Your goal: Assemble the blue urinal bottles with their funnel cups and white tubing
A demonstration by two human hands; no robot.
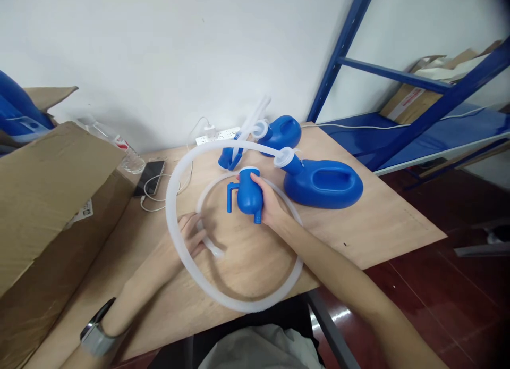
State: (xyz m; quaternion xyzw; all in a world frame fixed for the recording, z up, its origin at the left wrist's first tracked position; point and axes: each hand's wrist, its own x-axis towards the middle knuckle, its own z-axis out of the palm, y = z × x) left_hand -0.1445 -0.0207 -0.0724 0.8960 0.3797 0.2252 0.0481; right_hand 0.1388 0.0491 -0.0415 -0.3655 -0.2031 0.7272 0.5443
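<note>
Blue funnel cup [249, 194], with its side handle pointing left, is sitting in your right hand [268, 203], which is gripping it around the body above the middle of the tabletop [382, 220]. Your left hand [192, 236] is pinching the free end of the white corrugated hose [173, 220], which is looping wide around both hands toward the near edge. Two blue urinal bottles [323, 183] are lying toward the far edge, with a cardboard box [43, 199] at the left.

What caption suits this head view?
Right hand grips a blue funnel; left hand holds a white hose looped on a wooden table.
</note>
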